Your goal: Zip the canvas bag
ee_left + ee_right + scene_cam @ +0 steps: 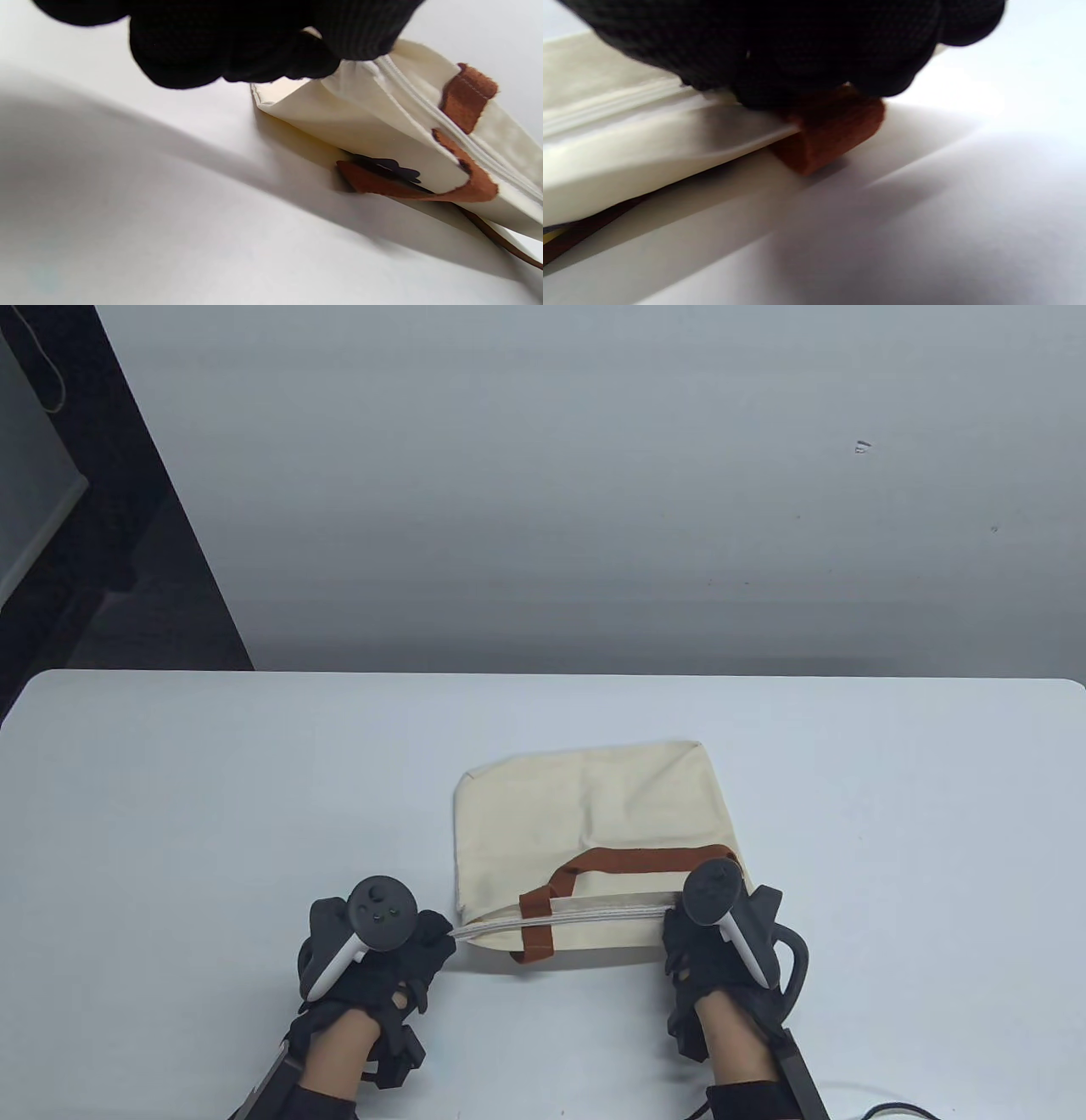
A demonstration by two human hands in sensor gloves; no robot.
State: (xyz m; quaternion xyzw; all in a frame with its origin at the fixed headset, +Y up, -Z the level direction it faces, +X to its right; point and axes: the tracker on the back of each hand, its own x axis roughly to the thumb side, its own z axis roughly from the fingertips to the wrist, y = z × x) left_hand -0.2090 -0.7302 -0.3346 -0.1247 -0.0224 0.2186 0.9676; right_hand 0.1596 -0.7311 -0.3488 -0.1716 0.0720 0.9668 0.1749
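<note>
A cream canvas bag point(594, 806) with brown handles point(645, 861) lies flat on the white table, its zipper edge point(594, 912) towards me. My left hand point(428, 937) pinches the left end of the zipper tape and holds it stretched out past the bag's corner. In the left wrist view the fingers point(237, 46) grip that end, and the zipper teeth point(424, 101) look joined. My right hand point(679, 929) grips the zipper edge at its right end. In the right wrist view the fingers point(797, 51) sit on the bag's edge point(628, 156) by a brown strap point(831, 135). The slider is hidden.
The white table point(170, 814) stretches out on all sides of the bag. Its far edge point(543, 673) meets a grey wall. A dark cable point(891, 1107) lies at the near edge by my right arm.
</note>
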